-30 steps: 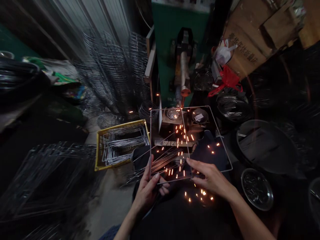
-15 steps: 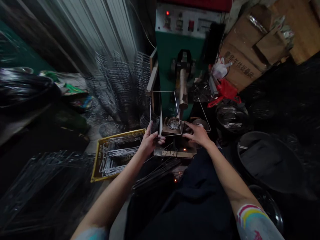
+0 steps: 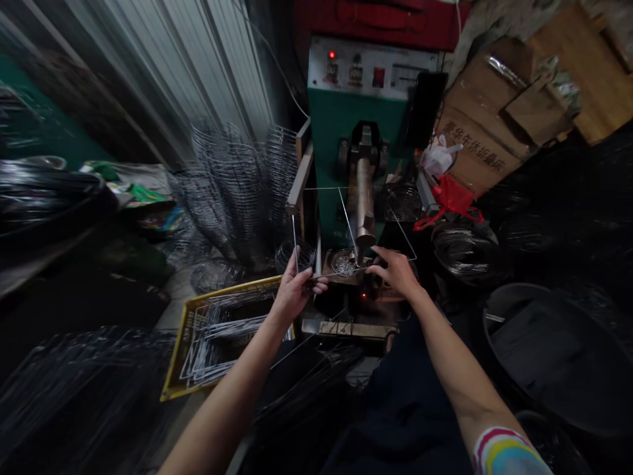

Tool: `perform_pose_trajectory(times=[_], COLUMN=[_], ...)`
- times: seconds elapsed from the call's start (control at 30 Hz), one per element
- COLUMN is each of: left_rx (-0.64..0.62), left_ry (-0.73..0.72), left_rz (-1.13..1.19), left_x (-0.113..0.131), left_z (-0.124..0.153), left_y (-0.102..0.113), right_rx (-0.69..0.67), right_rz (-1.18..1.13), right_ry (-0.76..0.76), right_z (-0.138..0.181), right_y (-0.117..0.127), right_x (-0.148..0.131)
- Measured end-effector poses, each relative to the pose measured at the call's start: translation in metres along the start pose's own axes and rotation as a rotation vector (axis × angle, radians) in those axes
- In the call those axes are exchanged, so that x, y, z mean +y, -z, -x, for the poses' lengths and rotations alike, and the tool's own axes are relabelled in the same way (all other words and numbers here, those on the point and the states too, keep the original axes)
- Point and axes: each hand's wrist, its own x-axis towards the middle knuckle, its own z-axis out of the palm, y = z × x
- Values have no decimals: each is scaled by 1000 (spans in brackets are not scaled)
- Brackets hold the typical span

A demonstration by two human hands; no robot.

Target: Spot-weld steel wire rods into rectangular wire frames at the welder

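Observation:
My left hand (image 3: 295, 288) is closed on the near left corner of a thin wire frame (image 3: 346, 218). At the frame's near right side, my right hand (image 3: 394, 270) grips the wire too. The frame stands tilted up against the green welding machine (image 3: 363, 125), with its near edge lying under the metal electrode arm (image 3: 364, 198) and over the round lower die (image 3: 342, 262). A small red glow shows just below the die.
A yellow crate (image 3: 217, 330) of wire pieces sits to the left below my arm. Stacks of wire racks (image 3: 237, 185) stand behind it. Cardboard boxes (image 3: 489, 119), a red bag (image 3: 448, 194) and dark tubs (image 3: 554, 356) are on the right. Loose rods (image 3: 306, 386) lie near my lap.
The sparks have died out. Both hands carried the wire frame from my lap up and forward to the machine, tilting it upright under the electrode. The view lifted.

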Motion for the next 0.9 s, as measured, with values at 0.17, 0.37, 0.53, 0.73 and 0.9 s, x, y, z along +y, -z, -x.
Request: perform_pose_trajectory(times=[0.17,0.37,0.53,0.73,0.9], left_rx=[8,6,12,9,-34], left_ry=[10,16,45,59,159], left_rz=[25,-1,41,48,18], left_x=[1,-1,-7,-4,-16], left_z=[-7,-14,-21,2,98], left_y=[2,7,13,12,21], right_rx=[-34,-45,49,204,29], right_rz=[-3,8,52,-156,-597], right_ry=[-11,2,-22,-559,-748], right_z=[-7,-9,-8,17,116], right_y=[3,0,14,47,45], right_x=[-3,-6,9,40,0])
